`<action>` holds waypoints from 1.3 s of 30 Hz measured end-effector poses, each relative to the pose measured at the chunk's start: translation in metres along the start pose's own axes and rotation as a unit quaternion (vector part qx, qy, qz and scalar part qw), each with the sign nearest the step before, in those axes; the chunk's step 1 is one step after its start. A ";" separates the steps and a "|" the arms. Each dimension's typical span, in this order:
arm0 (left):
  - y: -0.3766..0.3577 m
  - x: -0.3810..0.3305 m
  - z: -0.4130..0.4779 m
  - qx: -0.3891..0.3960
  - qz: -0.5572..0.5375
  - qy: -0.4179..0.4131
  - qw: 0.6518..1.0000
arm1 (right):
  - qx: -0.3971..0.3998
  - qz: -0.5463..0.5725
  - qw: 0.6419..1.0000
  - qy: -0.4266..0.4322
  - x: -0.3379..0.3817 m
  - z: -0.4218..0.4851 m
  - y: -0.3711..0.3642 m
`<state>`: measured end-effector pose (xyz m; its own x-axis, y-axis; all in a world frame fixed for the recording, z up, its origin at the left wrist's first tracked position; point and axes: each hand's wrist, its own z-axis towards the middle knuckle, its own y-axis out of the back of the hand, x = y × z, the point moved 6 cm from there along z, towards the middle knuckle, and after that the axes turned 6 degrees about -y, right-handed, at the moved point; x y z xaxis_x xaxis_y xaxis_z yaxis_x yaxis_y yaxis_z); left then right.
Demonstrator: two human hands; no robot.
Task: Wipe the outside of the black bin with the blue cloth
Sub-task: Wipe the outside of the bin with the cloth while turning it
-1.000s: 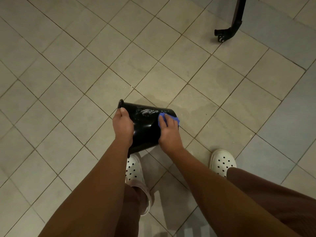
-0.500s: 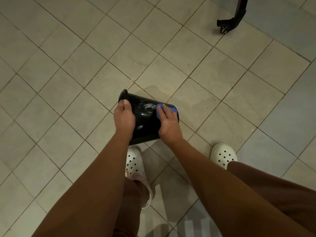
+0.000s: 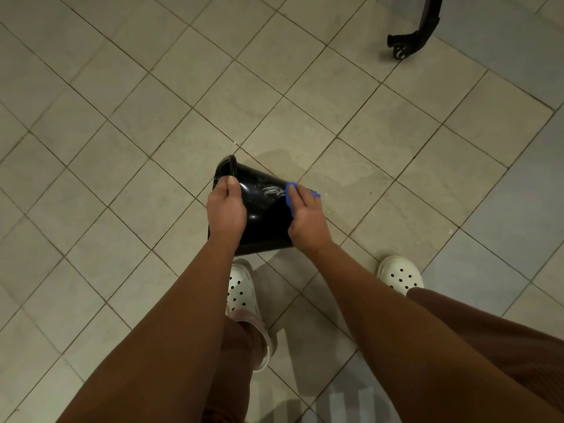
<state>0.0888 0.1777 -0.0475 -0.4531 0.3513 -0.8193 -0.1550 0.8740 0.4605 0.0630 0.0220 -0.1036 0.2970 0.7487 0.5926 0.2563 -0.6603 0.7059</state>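
Head camera looks down on a black bin (image 3: 265, 215), which is held low in front of the person, just ahead of two white clogs (image 3: 399, 274) on the tiled floor (image 3: 122, 117). I cannot tell if the bin touches the floor. The bin is of glossy black plastic with a rolled rim, and it becomes narrower toward its base. On the upper wall there are white smears (image 3: 270, 190), and a soft reflection of light lies beside them.

The bin lies on its side. Its long axis goes from left to right in the view. The open mouth points to the left and a little away from the person, and the base points to the right.

The left hand (image 3: 226, 210) has its grip clamped on the rim, with the thumb on the outer wall and the fingers curled at the edge of the mouth. The right hand (image 3: 306, 219) has no closed grip. Its fingers lie straight and together on the blue cloth (image 3: 289, 190) and press it against the wall near the base end. Only a small part of the cloth shows past the fingertips.

A black wheeled leg (image 3: 409, 41) stands far at the upper right.
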 end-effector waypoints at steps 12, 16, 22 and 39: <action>-0.003 -0.003 0.001 0.017 0.024 -0.024 0.999 | -0.037 0.009 0.999 0.006 0.019 -0.026 -0.006; -0.006 -0.007 -0.002 0.019 0.042 -0.045 0.998 | -0.005 -0.010 1.000 0.008 0.003 -0.004 0.001; -0.008 -0.011 -0.002 0.020 0.068 -0.064 0.995 | 0.015 -0.004 0.990 -0.137 -0.023 -0.012 -0.006; -0.004 -0.007 -0.003 0.006 0.021 -0.003 1.000 | -0.003 -0.029 0.996 -0.085 0.010 -0.023 -0.008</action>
<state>0.0898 0.1706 -0.0422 -0.4537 0.3894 -0.8016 -0.1249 0.8628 0.4898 0.0423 0.0359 -0.0941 0.4325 0.7653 0.4767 0.2719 -0.6148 0.7404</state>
